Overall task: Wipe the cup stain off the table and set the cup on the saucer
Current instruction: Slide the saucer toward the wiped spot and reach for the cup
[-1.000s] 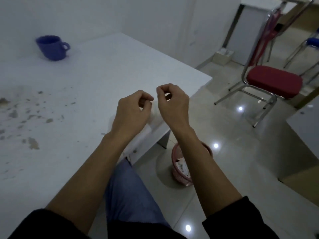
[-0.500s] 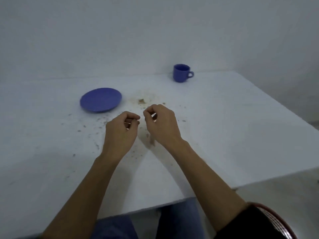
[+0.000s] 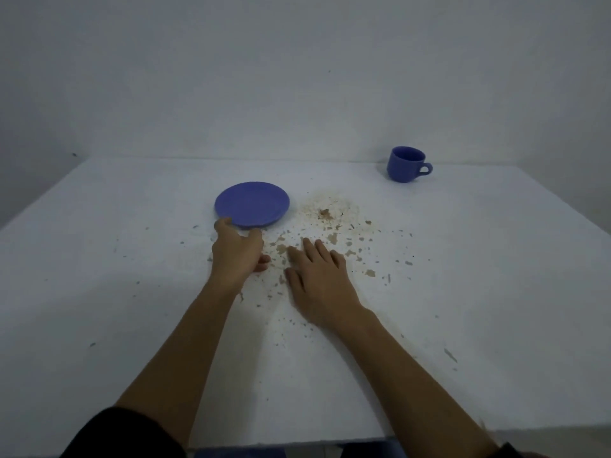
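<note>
one head-worn view looks forward and down, close over the table [image 3: 463, 292]

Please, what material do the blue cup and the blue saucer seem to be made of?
Blue cup: probably glazed ceramic; opaque, thick rim and moulded handle, even colour. Blue saucer: likely the same glazed ceramic, with matching colour and a smooth, faintly shiny face. In this dim light, plastic cannot be excluded.
</note>
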The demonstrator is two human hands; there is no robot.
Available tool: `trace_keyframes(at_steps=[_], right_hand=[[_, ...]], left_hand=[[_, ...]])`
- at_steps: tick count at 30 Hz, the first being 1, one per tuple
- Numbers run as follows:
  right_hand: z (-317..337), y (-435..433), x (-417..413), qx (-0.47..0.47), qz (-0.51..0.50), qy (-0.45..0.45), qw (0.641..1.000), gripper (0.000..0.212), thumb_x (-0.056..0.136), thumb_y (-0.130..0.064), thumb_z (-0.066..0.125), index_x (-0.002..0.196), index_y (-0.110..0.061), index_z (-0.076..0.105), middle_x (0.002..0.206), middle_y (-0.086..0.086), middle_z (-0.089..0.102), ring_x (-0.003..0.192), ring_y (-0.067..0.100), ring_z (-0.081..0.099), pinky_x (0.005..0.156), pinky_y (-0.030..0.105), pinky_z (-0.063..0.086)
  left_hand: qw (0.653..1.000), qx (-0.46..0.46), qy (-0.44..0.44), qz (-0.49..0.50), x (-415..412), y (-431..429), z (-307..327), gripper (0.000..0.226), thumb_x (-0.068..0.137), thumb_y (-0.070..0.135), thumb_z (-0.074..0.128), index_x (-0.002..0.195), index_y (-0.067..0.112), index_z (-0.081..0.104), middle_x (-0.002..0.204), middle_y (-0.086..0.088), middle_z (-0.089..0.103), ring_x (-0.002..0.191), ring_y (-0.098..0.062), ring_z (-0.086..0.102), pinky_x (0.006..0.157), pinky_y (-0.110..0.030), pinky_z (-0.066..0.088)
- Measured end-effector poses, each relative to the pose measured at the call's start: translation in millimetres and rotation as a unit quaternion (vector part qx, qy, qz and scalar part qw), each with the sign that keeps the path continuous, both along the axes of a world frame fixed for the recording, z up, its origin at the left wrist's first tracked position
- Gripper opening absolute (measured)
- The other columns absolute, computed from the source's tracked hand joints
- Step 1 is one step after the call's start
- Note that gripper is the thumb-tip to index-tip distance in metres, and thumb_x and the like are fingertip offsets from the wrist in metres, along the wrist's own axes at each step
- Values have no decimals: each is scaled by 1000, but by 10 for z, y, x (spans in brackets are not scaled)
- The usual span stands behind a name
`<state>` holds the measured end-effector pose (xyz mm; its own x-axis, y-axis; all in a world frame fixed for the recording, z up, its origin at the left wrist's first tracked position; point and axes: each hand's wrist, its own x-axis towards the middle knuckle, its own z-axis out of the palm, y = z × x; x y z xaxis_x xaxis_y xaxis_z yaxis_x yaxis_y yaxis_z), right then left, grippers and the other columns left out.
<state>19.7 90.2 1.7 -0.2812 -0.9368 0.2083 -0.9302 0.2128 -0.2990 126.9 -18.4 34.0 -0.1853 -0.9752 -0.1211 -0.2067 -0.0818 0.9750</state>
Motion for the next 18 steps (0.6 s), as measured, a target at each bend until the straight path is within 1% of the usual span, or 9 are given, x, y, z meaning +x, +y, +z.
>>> trace_keyframes(at_steps=[2,6,8,10,13,16,18], right_hand=[[-10,-6,2,9,-2,-6,1000,47,98,-39,28,142,-22,32,155,10,27,145,29,18,118,50,16],[-24,-18,-12,10,-6,-1,1000,49,98,-40,27,143,-22,30,156,9,26,145,29,17,118,49,14],[-33,-26,-24,15,-5,-3,1000,49,98,-40,26,143,-22,29,157,9,24,146,28,16,119,49,13],[-38,-29,-31,18,-3,-9,1000,50,98,-41,26,144,-23,28,157,9,23,146,28,15,119,49,11],[-39,-25,-36,18,1,-18,1000,50,98,-41,26,145,-23,28,158,9,22,147,28,13,120,49,10],[-35,-11,-45,15,6,-18,1000,50,97,-40,27,144,-24,29,157,8,23,147,28,14,119,49,11],[-32,-4,-47,16,9,-21,1000,49,97,-41,27,144,-25,28,157,8,23,147,27,14,119,48,10]], left_hand=[[998,44,37,13,-46,-142,16,59,93,21,51,143,24,19,96,-13,67,60,-23,71,47,-27,54],[994,78,70,35,-105,-409,10,55,96,18,46,144,20,18,93,-19,67,53,-23,71,44,-27,54],[992,92,76,34,-109,-516,-18,52,96,12,44,143,10,22,92,-23,67,57,-25,72,45,-28,55],[991,95,89,19,-105,-580,-47,48,93,1,42,140,4,31,98,-26,67,60,-25,73,48,-28,57],[987,94,132,7,-123,-615,-53,47,91,-6,43,135,10,39,109,-23,62,62,-22,73,52,-27,58],[983,110,144,-20,-217,-620,-18,50,93,-3,47,139,12,36,115,-23,61,66,-23,74,57,-29,59],[983,117,135,-48,-328,-603,17,51,93,-2,48,141,12,35,112,-21,63,68,-24,74,59,-29,60]])
